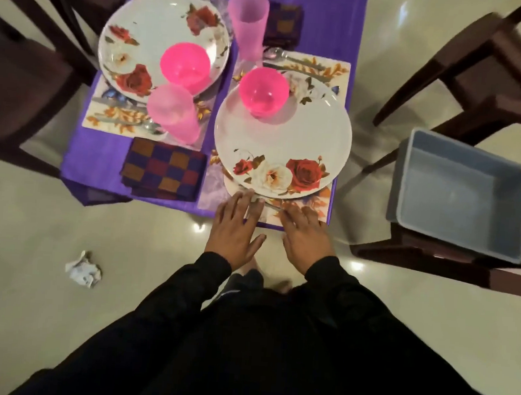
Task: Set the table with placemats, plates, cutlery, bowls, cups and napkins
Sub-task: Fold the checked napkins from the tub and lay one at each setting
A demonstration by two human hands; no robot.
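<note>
Both hands lay open, palms down, on the near edge of the near placemat (320,201) — the left hand (236,223) and right hand (307,234) with fingers spread, gripping nothing. Between their fingertips a piece of cutlery (271,205) lay just below the near plate (283,137), its long axis running left to right along the table edge; its type was too blurred to tell. 1 pink bowl (264,91) sat on that plate.
</note>
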